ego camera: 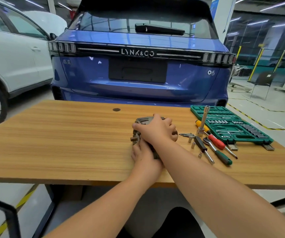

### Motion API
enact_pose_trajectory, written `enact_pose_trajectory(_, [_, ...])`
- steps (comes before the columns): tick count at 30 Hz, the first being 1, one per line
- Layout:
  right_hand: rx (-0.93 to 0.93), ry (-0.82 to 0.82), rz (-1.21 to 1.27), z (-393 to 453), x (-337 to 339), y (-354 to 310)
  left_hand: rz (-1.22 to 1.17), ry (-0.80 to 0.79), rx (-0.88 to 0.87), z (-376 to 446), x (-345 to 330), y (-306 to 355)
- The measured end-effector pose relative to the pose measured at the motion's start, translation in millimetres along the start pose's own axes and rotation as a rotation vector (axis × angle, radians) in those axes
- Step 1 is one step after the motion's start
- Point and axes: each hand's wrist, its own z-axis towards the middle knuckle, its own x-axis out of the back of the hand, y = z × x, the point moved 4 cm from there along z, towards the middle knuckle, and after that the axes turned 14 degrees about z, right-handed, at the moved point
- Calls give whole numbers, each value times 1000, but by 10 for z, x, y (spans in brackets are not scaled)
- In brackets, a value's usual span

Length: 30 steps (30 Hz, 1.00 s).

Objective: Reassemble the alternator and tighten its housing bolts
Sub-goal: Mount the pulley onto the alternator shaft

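My left hand [144, 156] is nearest me, fingers curled against the near side of the alternator [142, 133], holding it from below and behind. My right hand [155, 129] crosses over it and lies on top of the housing, fingers wrapped round the far rim, so both hands are clamped on the same body, wrists crossed. The alternator sits on the desk [69, 134], a little right of its middle; a short shaft stub pokes out to the left and copper windings show at the right edge of my palm.

I judge it a dense, heavy lump of cast metal: rigid, ribbed enough to give grip, probably a bit greasy. The housing rims are the places to hold; the copper and the shaft are best left alone, and the halves could pinch a finger as they close.

Just right of it lie loose housing bolts [187, 134] and small sockets [192, 145]. Beyond those are a ratchet [217, 150], screwdrivers [215, 140], an upright extension bar [203, 120] and the open green socket case [231, 125]. Behind the desk stands a blue car [138, 69].
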Motion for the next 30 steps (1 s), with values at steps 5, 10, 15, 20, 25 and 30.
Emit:
enact_pose_trajectory(5, [124, 176, -1, 11, -55, 96, -420, 62, -36, 145, 313, -438])
enact_pose_trajectory(10, [229, 79, 59, 161, -37, 179, -389, 315, 83, 433, 674, -701])
enact_pose_trajectory(15, [342, -446, 355, 363, 147, 228, -303, 156, -62, 685, 776, -653])
enact_pose_trajectory(20, [410, -681, 415, 403, 175, 227, -126, -103, -236, 869, 736, -518])
enact_pose_trajectory(25, [362, -459, 630, 279, 36, 565, -386, -225, -195, 889, 472, -558])
enact_pose_trajectory(30, [332, -313, 812, 176, -92, 796, -539, -148, -200, 888, 387, -582])
